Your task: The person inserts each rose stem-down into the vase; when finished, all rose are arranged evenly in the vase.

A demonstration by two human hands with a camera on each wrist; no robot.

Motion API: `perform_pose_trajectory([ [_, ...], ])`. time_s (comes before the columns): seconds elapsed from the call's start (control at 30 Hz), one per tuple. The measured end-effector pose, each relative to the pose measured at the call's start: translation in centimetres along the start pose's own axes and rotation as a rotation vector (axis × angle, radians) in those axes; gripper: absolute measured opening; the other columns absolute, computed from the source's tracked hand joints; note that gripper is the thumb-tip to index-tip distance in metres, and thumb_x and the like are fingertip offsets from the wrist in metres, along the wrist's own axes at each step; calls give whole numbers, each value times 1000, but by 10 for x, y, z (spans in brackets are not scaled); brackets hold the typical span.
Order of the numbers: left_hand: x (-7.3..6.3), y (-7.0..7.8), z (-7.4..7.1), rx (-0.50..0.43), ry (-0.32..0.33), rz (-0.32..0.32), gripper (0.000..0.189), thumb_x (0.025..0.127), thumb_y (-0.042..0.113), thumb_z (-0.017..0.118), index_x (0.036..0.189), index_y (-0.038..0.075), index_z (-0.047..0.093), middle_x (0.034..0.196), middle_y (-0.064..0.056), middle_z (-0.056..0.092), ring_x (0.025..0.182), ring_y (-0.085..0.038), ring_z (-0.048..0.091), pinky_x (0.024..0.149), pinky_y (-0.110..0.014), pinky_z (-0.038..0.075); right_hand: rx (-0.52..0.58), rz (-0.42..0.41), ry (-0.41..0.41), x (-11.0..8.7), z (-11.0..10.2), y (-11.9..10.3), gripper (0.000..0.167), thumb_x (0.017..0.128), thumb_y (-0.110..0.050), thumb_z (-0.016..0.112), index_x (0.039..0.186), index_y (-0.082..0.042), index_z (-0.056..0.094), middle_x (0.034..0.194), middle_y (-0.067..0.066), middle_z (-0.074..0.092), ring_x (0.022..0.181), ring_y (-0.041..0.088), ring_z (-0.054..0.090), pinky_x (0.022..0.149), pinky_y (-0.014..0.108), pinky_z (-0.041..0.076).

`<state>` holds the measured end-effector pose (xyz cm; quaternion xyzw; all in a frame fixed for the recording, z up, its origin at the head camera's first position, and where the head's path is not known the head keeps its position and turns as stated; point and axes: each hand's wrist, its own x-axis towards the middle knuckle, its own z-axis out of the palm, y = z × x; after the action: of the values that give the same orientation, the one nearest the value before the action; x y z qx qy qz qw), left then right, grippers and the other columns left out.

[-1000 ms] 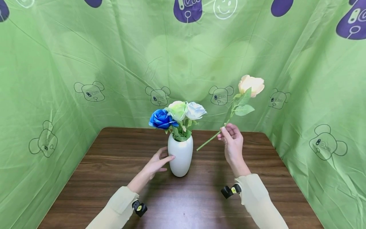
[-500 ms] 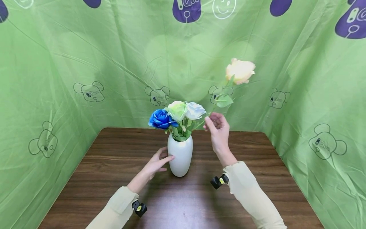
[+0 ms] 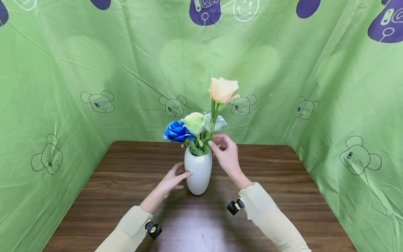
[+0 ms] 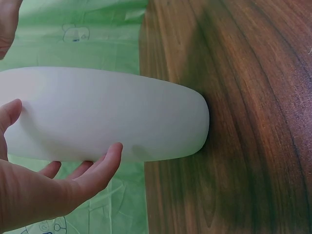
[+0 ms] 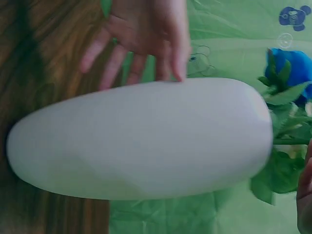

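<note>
A white vase [image 3: 198, 173] stands upright on the wooden table, holding a blue rose [image 3: 177, 131], a green-white rose [image 3: 194, 122] and a pale blue-white rose [image 3: 219, 122]. My left hand [image 3: 171, 180] rests against the vase's left side, thumb on its front. Spread, fairly straight fingers show on that hand in the right wrist view. With thumb and fingers my right hand [image 3: 226, 152] pinches the stem of a peach rose [image 3: 223, 90] beside the vase mouth. This bloom stands above the others; leaves and fingers hide its stem's lower end.
The brown wooden table [image 3: 126, 168] lies under the vase. Green printed cloth [image 3: 132, 70] hangs behind it and along both sides. Each wrist wears a small black camera, such as the right wrist's camera [image 3: 235, 206].
My right hand has carried the peach rose leftward to the vase, and the rose has turned from slanted to nearly upright. My left hand and the vase have stayed put.
</note>
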<state>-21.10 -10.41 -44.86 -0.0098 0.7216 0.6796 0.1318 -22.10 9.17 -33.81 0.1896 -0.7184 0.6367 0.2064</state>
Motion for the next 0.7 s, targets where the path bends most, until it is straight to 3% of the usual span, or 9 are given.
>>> perform_pose_trajectory([
  [0.37,2,-2,0,1,-9,-1,69,79,31,66,135,12,30,126,-21,37,110,-36,42,75,-48,46,-166,34,-60,-15,8,9,10,78,3,62,88,4,61,78,12,61,56,23,50,50,22,40],
  [0.5,1,-1,0,-6,-16,-3,70,80,31,65,136,11,28,127,-22,36,111,-37,41,75,-49,45,-137,5,10,-13,8,6,9,78,1,63,87,4,62,75,12,61,56,20,51,50,22,41],
  [0.7,1,-1,0,-13,-24,3,70,81,29,64,136,10,26,128,-23,34,111,-38,40,75,-50,45,-93,-122,143,5,8,7,11,79,-8,66,88,-1,65,72,5,58,53,16,49,46,22,39],
])
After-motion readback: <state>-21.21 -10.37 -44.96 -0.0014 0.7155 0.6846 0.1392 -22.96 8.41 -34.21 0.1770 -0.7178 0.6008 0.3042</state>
